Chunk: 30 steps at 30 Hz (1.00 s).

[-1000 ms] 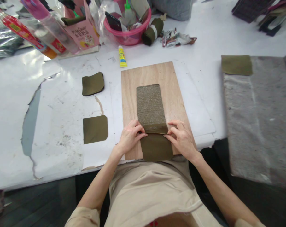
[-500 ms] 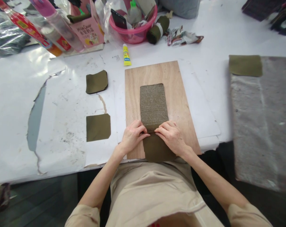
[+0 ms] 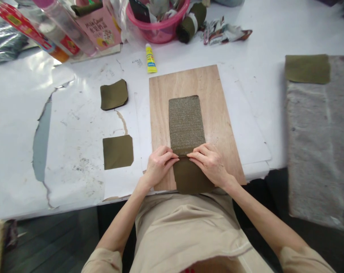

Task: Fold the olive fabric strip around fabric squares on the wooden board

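Observation:
On a thin wooden board (image 3: 220, 121) lies an olive fabric piece (image 3: 186, 123) with a speckled, ribbed surface. A smooth olive fabric panel (image 3: 191, 178) meets its near end and reaches the board's front edge. My left hand (image 3: 160, 163) pinches the left side of the seam between them, thumb against fingers. At the right side of that seam, my right hand (image 3: 207, 161) pinches in the same way. The fingertips face each other with a small gap between. Whether the two pieces are joined there, I cannot tell.
Left of the board lie an olive fabric square (image 3: 118, 151) and a small stack of olive pieces (image 3: 114, 94). A yellow glue tube (image 3: 150, 58) is behind it. Farther back stand a pink basket (image 3: 160, 30) and bottles. A grey padded slab (image 3: 319, 151) overhangs the right.
The camera view has shifted slightly, so the surroundings sit a little differently. Both hands keep their pinch at the seam, with hardly any movement.

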### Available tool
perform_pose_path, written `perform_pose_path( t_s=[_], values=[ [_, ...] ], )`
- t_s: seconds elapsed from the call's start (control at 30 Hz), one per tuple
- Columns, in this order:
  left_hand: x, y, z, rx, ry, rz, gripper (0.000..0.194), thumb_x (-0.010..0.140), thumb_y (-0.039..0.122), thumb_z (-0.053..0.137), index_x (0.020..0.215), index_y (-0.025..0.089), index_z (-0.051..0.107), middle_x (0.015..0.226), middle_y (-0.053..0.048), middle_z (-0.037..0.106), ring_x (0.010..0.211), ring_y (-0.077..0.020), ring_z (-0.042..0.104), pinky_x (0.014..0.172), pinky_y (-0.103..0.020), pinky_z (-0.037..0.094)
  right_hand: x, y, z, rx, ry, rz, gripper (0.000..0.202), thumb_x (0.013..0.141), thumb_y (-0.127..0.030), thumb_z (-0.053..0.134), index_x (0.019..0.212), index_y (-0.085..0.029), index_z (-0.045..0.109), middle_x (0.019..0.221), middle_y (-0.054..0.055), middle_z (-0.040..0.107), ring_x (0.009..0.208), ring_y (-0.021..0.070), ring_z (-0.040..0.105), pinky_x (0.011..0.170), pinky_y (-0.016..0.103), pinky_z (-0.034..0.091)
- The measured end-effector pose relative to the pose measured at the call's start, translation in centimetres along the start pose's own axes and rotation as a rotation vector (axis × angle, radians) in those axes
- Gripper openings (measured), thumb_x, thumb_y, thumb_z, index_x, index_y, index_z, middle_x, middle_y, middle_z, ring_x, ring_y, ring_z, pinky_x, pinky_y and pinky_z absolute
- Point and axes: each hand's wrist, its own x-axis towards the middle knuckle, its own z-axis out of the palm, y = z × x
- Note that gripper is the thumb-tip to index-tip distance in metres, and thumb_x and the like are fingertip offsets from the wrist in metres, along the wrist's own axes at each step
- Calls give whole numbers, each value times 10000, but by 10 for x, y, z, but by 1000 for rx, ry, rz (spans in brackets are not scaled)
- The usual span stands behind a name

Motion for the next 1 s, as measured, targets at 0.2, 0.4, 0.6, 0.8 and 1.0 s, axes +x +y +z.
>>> perform_pose_path(
  t_s=[0.2,0.4,0.6,0.8,1.0],
  values=[
    [-3,1,0,44,-2,12,135,945,250,555,918,203,678,900,-47,612,872,-163,571,760,-296,487,-1,1,-1,-15,21,15,210,954,-215,542,1014,-264,738,895,33,676,914,181,553,837,337,450],
    [-9,0,2,131,6,82,135,946,196,539,993,194,665,930,-62,625,881,-168,569,760,-294,500,-3,2,0,-71,3,-32,252,962,-195,522,1046,-295,738,924,28,663,929,176,539,859,345,410],
    [-16,-3,5,204,36,172,168,939,148,532,1052,181,652,938,-67,632,870,-163,583,727,-275,507,-5,3,3,-111,5,-77,250,951,-170,540,1066,-282,731,940,28,654,949,170,525,874,338,383],
    [-19,-4,5,244,43,211,189,932,123,534,1088,163,633,957,-76,639,882,-165,590,728,-277,521,-6,5,5,-141,17,-99,248,955,-170,537,1077,-279,724,944,31,643,945,165,512,872,330,364],
    [-18,-2,3,320,4,279,218,931,116,525,1124,152,619,983,-96,639,908,-181,584,741,-292,532,-7,6,6,-168,-4,-120,276,960,-191,533,1155,-301,696,958,37,625,965,170,499,882,332,356]
  ],
)
